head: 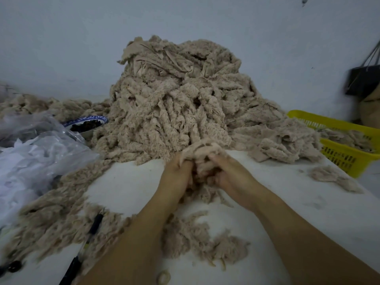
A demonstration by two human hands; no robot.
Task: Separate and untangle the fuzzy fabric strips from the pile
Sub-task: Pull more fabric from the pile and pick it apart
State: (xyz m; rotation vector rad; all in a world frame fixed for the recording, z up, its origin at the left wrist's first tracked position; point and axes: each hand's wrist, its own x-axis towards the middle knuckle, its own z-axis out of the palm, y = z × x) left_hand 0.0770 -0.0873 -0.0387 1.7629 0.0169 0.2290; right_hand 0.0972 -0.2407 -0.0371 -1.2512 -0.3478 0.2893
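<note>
Loose fuzzy scraps (197,241) are seen strewn over the white desk (127,182) nearest the camera, with a dark pen (92,229) lying among them at the left. Just beyond, the left hand (174,177) and right hand (232,178) are pressed close together, the fingers of both curled round one clump of beige strips (203,155). The clump is held at the foot of the pile (178,95), which rises straight ahead of the hands. The gripped strips appear to run away from the person into it, so a pull toward the body is judged likely to free them. Neither hand is placed clearly nearer. A yellow basket (337,157) is set at the far right.
</note>
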